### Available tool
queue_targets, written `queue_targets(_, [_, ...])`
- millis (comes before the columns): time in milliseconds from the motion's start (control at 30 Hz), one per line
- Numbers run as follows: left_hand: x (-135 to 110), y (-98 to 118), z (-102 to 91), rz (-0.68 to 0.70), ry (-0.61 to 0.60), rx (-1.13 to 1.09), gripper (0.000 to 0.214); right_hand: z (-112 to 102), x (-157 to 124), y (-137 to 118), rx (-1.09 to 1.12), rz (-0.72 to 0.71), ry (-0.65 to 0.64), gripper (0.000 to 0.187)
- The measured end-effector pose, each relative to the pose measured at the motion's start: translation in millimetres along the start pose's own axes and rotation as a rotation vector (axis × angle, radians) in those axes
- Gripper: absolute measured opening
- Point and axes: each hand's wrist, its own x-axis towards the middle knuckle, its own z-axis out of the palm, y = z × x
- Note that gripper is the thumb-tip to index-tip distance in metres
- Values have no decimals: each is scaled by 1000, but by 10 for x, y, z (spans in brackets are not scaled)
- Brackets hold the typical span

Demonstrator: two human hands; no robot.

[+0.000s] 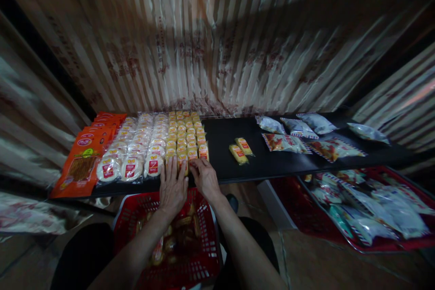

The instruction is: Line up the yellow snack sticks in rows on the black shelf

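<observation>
Rows of small yellow wrapped cakes [181,138] with red-and-white labels fill part of a black shelf in front of me. My left hand [172,186] lies with its fingers stretched out over the front ends of the left rows. Beside it, my right hand [205,179] has its fingers bent and pinched at the front of the right rows, at a yellow wrapped cake [192,153] that they partly cover. To the left are rows of round white wrapped crackers [131,166]. Two loose yellow packets [241,150] lie farther right.
Orange snack bags [81,158] overlap at the shelf's left end. Several white-and-red bags [287,142] lie on the right part of the black shelf [224,131]. A red basket [209,235] with yellow packets stands below my hands. Another red basket [401,249] holds bags at right.
</observation>
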Motion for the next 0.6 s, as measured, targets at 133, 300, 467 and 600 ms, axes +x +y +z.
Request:
queue_targets(133, [24, -33, -7, 43, -15, 21, 53, -16, -2, 7, 38, -10, -14, 19])
queue_targets(300, [62, -70, -8, 85, -24, 38, 52, -47, -12, 9, 81, -6, -23, 19])
queue_targets(467, [70, -83, 3, 121, 1, 38, 52, -94, 7, 26, 76, 47, 101, 20])
queue_targets(600, [82, -106, -2, 133, 22, 33, 50, -124, 75, 100, 10, 153, 267, 26])
